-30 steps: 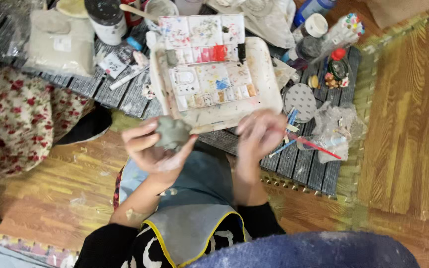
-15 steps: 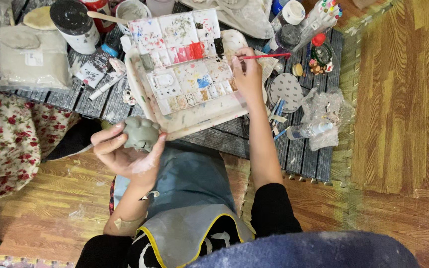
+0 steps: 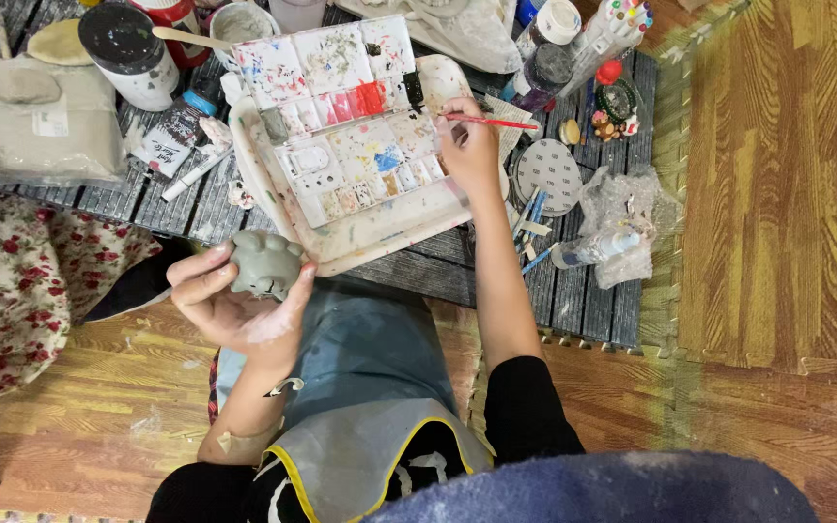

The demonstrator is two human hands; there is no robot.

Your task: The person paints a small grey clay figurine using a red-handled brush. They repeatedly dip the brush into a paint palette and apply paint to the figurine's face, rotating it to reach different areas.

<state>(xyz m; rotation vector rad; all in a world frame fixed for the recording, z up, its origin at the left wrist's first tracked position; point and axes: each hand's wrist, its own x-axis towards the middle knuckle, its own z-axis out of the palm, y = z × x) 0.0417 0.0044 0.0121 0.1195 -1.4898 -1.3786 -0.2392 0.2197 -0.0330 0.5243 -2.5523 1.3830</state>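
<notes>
Left hand point(image 3: 234, 300) is cupped palm-up and clamped around a small grey clay figure point(image 3: 265, 262), fingers curled on its left side and thumb pressed against its right, held up over the lap just near of the tray edge. Right hand point(image 3: 470, 145) is stretched far out over the low surface point(image 3: 573, 291), fingers pinched shut on a thin red-handled paintbrush point(image 3: 491, 121) that lies about level and points right; the brush tip end sits at the right edge of the paint palette point(image 3: 351, 116). Palette is a white box of small wells, smeared with many colours, a red patch in its far row, and it rests inside a shallow white tray point(image 3: 360, 247) tilted toward the near left. The two hands are well apart, clay at near left, brush at far right. Left of the tray: a black-lidded white jar point(image 3: 133, 58), a flat beige bag point(image 3: 46, 126) and a white marker point(image 3: 191, 176). Right of the tray: a round patterned disc point(image 3: 549, 174), crumpled clear plastic point(image 3: 622, 218) with a small bottle in it, and a cluster of marker pens point(image 3: 612, 24) at the far edge. Floral fabric point(image 3: 21, 281) lies on the wooden floor point(image 3: 777, 194) at left. A grey apron point(image 3: 360, 387) covers the lap.
</notes>
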